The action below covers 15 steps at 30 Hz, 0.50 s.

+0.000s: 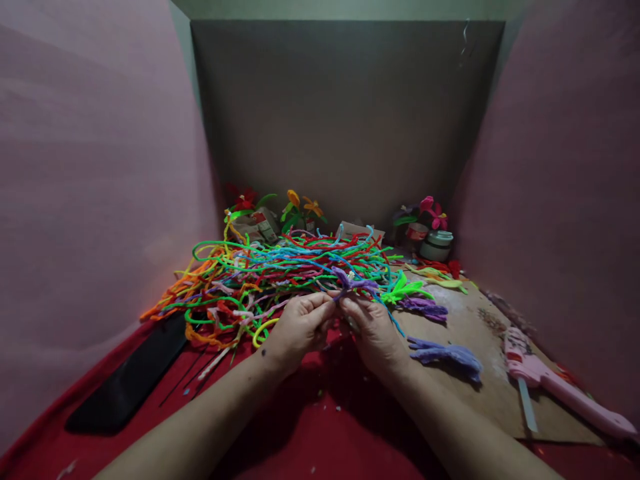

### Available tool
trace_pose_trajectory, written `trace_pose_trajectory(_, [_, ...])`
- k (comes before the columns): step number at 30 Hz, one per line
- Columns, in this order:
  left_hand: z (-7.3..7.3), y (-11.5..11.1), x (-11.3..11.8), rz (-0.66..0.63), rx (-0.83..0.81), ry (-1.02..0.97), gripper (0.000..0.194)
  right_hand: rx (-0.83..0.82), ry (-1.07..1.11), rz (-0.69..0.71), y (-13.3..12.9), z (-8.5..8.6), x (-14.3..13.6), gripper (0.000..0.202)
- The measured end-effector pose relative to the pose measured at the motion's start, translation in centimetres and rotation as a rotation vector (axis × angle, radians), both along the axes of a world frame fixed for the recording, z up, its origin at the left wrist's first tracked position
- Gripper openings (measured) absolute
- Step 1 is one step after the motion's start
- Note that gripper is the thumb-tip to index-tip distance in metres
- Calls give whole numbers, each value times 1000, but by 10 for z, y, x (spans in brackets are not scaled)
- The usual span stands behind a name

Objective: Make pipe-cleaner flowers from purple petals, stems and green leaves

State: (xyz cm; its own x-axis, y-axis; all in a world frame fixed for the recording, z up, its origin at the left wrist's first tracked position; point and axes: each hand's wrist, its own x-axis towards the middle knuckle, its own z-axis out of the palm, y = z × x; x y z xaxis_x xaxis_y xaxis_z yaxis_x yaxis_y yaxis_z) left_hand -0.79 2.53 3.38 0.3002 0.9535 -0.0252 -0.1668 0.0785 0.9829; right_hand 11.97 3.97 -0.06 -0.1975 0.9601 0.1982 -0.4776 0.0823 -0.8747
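Observation:
A purple pipe-cleaner flower point(353, 283) with a pale centre is pinched by its base between my two hands, just in front of a heap of pipe cleaners point(300, 260). My left hand point(303, 328) has its fingers curled in, thumb and forefinger at the flower's base. From the other side, my right hand point(373, 333) closes thumb and fingers on the same spot. Its lower fingers are partly hidden. Just right of the hands lie a bright green pipe-cleaner bunch point(403, 289), a dark purple bunch point(425, 309) and a lavender bunch point(447, 358).
A pink hot glue gun point(565, 387) with a glue stick point(527, 405) rests on a brown board point(465, 413) at the right. To the left is a flat black object point(130, 380) on red cloth point(320, 440). Finished flowers point(303, 205) and a jar point(437, 246) stand behind.

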Motion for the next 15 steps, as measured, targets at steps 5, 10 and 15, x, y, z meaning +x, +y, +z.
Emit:
trace_pose_trajectory(5, [-3, 3, -5, -146, -111, -204, 18, -44, 89, 77, 1, 0, 1, 20])
trace_pose_trajectory(10, [-5, 6, -8, -244, -161, -253, 13, -57, 138, 103, -2, 4, -2, 11])
trace_pose_trajectory(15, [-5, 2, -5, -87, 89, 106, 25, -119, 164, 4, -5, 7, -5, 13])
